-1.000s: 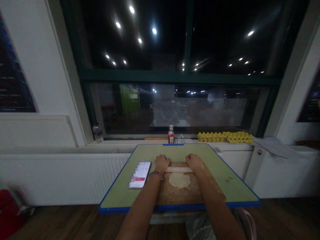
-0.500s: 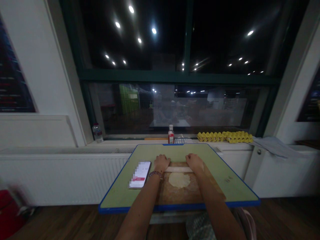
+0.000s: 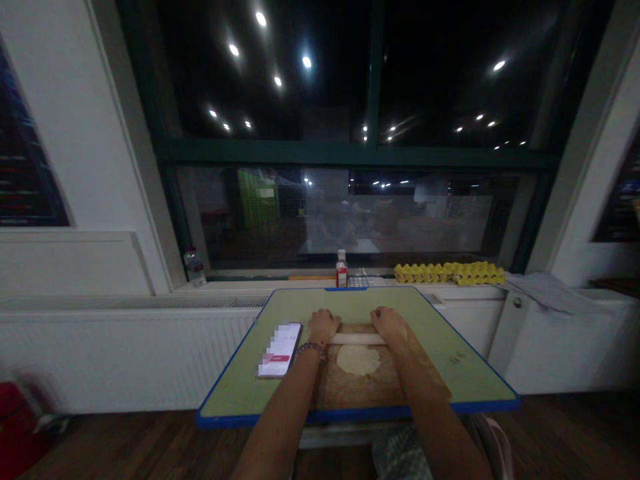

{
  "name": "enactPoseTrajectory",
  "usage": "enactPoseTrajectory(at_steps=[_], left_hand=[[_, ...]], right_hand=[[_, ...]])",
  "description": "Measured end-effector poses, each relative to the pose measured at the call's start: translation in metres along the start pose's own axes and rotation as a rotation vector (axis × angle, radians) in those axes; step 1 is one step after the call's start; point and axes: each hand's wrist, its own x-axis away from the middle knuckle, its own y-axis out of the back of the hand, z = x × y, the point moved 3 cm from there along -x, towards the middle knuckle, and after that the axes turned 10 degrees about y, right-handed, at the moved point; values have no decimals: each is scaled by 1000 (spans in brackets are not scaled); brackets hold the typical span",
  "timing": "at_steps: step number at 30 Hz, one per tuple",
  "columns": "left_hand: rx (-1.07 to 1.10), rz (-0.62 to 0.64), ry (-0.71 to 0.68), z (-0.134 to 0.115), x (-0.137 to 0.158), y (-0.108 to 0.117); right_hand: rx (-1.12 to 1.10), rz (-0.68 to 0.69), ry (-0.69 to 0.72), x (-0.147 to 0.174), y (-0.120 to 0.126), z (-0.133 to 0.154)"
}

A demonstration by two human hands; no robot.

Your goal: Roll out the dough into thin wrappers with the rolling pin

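Note:
A pale rolling pin lies crosswise on a brown wooden board, just beyond a flat, roundish sheet of dough. My left hand is closed over the pin's left end, with a beaded bracelet on that wrist. Over the right end, my right hand is closed too, its fingers curled. Both hands cover the pin's ends, so only its middle shows. The dough rests flat on the board, a small gap away from the pin.
The board sits on a green table with a blue edge. Left of my forearm lies a phone with a lit screen. On the windowsill stand a red-labelled bottle, a clear bottle and yellow egg trays.

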Motion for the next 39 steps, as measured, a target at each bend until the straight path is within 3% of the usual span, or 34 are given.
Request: enactPoseTrajectory(at_steps=[23, 27, 32, 39], left_hand=[[-82, -3, -74, -5, 8, 4], [-139, 1, -135, -8, 13, 5], [-249, 55, -254, -9, 20, 5], [-241, 126, -335, -6, 30, 9]], right_hand=[[94, -39, 20, 3, -1, 2], [168, -78, 33, 8, -1, 1], [176, -20, 48, 10, -7, 0], [252, -25, 137, 23, -7, 2]])
